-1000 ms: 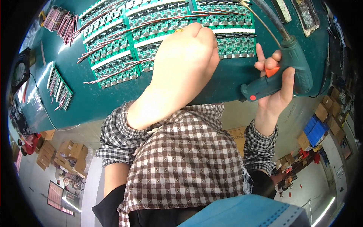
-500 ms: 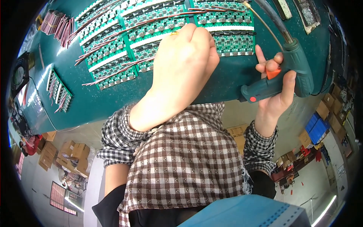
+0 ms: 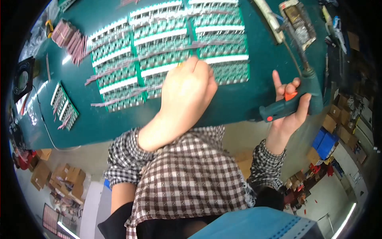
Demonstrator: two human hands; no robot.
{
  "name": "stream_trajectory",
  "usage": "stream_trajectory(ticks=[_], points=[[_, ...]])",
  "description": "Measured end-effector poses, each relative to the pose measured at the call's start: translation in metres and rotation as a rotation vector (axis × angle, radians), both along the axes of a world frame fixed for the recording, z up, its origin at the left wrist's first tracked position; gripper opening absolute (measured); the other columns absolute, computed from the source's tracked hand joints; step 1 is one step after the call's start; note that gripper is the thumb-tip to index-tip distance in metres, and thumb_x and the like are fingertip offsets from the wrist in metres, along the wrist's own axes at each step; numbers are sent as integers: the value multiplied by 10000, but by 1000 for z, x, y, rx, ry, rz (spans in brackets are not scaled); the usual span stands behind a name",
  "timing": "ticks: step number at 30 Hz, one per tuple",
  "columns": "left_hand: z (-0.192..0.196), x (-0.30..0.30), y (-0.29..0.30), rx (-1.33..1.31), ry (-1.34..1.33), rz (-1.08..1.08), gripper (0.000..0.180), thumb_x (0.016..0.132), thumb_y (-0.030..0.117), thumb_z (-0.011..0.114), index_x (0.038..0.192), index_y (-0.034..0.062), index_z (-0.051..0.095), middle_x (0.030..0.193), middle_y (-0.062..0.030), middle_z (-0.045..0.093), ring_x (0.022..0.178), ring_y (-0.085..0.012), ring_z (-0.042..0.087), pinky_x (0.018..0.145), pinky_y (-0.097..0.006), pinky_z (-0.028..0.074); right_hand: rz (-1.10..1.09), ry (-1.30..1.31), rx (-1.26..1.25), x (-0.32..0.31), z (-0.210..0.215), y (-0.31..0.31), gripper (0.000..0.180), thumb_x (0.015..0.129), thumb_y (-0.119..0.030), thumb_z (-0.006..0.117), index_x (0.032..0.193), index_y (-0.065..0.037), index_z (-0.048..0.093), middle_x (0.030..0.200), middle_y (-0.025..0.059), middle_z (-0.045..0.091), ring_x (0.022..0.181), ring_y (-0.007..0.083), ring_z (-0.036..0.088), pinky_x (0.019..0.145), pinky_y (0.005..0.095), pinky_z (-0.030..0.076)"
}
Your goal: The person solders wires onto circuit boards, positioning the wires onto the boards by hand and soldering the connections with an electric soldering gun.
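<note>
My left hand (image 3: 185,89) is closed, knuckles up, over the near edge of the green circuit boards (image 3: 161,61); its fingertips and anything between them are hidden. The boards lie side by side in several panels, with white strips and small metal parts in rows. Thin reddish wires (image 3: 115,67) lie across them. To the right, my right hand (image 3: 287,124) grips a dark green soldering gun (image 3: 315,97) with an orange trigger, its index finger stretched out. The gun's metal barrel and a thin tube point toward the far side, apart from the boards.
Bundled reddish wires (image 3: 71,39) lie at the far left of the green table (image 3: 227,105). Nearer sits a separate small board (image 3: 65,106) with wires. A black fan (image 3: 24,79) stands at the left edge. A dirty tray (image 3: 299,24) lies far right. Cardboard boxes (image 3: 63,179) are beyond the table.
The view has shifted, so the boards appear lower and more of the table's far side shows. Both hands keep nearly the same pose, and the gun stays in my right hand.
</note>
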State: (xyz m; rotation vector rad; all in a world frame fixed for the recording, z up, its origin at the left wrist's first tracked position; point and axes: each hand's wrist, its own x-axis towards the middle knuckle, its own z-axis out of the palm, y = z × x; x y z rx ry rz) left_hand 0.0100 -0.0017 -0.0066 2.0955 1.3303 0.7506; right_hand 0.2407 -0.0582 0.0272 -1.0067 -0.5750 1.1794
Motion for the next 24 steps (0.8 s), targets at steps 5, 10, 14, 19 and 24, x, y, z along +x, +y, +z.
stream_trajectory(ticks=[5, 10, 14, 19, 24], points=[[6, 8, 6, 67, 10, 29, 148, 680, 8, 662, 724, 39, 524, 676, -77, 530, 593, -243, 554, 527, -343, 436, 26, -35, -27, 6, 10, -11, 397, 932, -340, 475, 1091, 23, 487, 872, 95, 641, 809, 239, 651, 1076, 569, 229], [5, 8, 7, 25, 24, 23, 148, 681, 10, 667, 728, 39, 530, 675, -70, 533, 593, -230, 558, 524, -335, 437, -27, -45, -41, 8, 9, -17, 413, 926, -346, 489, 1101, 27, 470, 877, 95, 608, 809, 237, 626, 1082, 584, 213], [5, 6, 4, 29, 14, 32, 140, 682, 13, 665, 727, 38, 535, 677, -70, 537, 591, -224, 559, 526, -335, 437, 31, -40, 22, 14, 9, -4, 424, 932, -354, 475, 1126, 24, 477, 902, 93, 633, 809, 240, 647, 1059, 590, 248], [5, 5, 2, 1, 19, 23, 130, 683, 19, 665, 729, 38, 545, 679, -72, 542, 595, -219, 562, 529, -334, 440, 101, -33, 32, 10, 7, 0, 430, 931, -359, 476, 1125, 25, 476, 901, 90, 644, 825, 242, 649, 1061, 588, 239], [8, 4, 5, -44, 21, 17, 120, 686, 25, 665, 729, 37, 553, 683, -68, 546, 595, -215, 559, 534, -333, 444, 62, -23, -20, 6, 9, -12, 426, 933, -355, 471, 1129, 24, 473, 892, 90, 648, 842, 245, 651, 1064, 588, 227]])
